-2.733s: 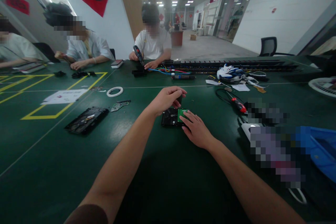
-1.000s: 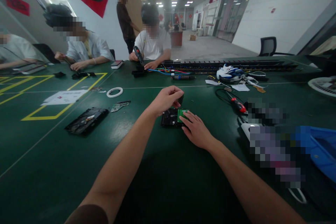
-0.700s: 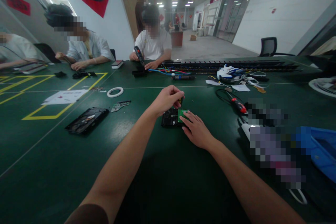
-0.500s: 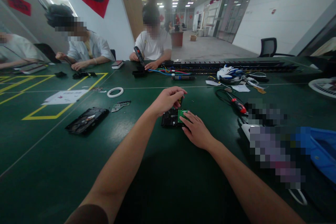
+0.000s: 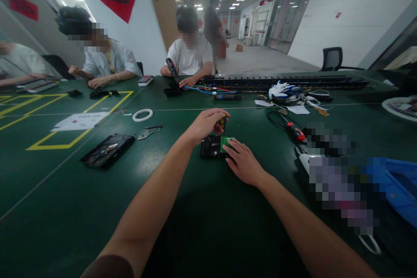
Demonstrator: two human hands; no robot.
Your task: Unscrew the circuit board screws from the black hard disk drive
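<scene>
A black hard drive (image 5: 210, 147) with a green circuit board (image 5: 225, 141) at its right end lies on the green table in front of me. Above its far edge, my left hand (image 5: 210, 122) is closed around a small black-and-yellow piece (image 5: 223, 122); the fingers hide part of it, so its kind is unclear. My right hand (image 5: 243, 160) lies over the right side of the drive, fingers stretched out and a little apart, tips touching the green board.
Left of me are another opened black casing (image 5: 109, 150), a loose circuit board (image 5: 149, 132) and a white tape ring (image 5: 142, 115). A red-black screwdriver (image 5: 296, 131), gloves (image 5: 283, 91) and a blue bin (image 5: 400, 186) are to the right. A co-worker (image 5: 189, 58) opposite holds a power driver (image 5: 172, 68).
The black-and-yellow piece has turned slightly and shows more of its yellow face. My right hand stays on the board. In the background a walking person has moved to the right.
</scene>
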